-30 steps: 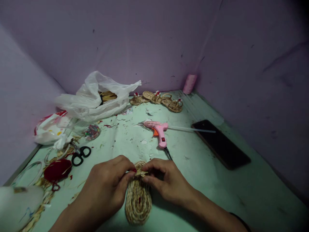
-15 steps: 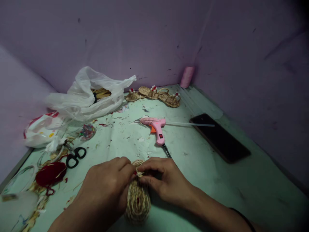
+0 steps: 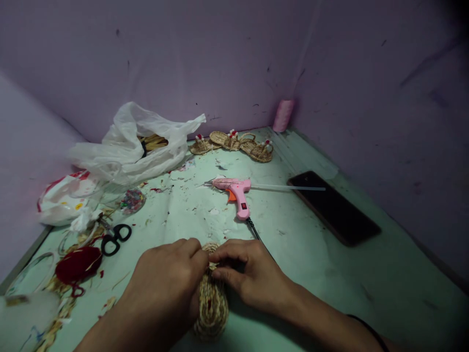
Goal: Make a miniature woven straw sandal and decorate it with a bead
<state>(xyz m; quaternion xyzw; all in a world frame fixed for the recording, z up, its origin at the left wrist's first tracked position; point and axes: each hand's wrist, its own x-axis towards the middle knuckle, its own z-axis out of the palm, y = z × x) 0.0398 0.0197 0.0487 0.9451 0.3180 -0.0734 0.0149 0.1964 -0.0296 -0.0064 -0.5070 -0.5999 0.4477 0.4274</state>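
A woven straw sole [image 3: 211, 313] lies lengthwise at the bottom centre, its far part between my two hands. My left hand [image 3: 170, 276] is closed against its left side, fingers wrapped round the edge and covering part of it. My right hand [image 3: 249, 271] reaches in from the right, thumb and forefinger nearly together at a small pale straw piece [image 3: 212, 266] on top of the sole. A little red shows in the middle of the weave. Beyond the hands, a pink glue gun [image 3: 240, 195] lies on its side with a long clear stick in it.
Black scissors [image 3: 115, 238] and a red yarn bundle [image 3: 78, 264] lie left, near straw scraps. White plastic bags [image 3: 128, 146] stand behind them. Small straw sandals [image 3: 229, 142] sit at the back wall. A dark phone [image 3: 337, 210] lies right, a pink spool [image 3: 283, 116] in the corner.
My left hand has shifted slightly right over the sole. The pale straw piece between my fingers is now more covered, and the red spot beside it is hidden.
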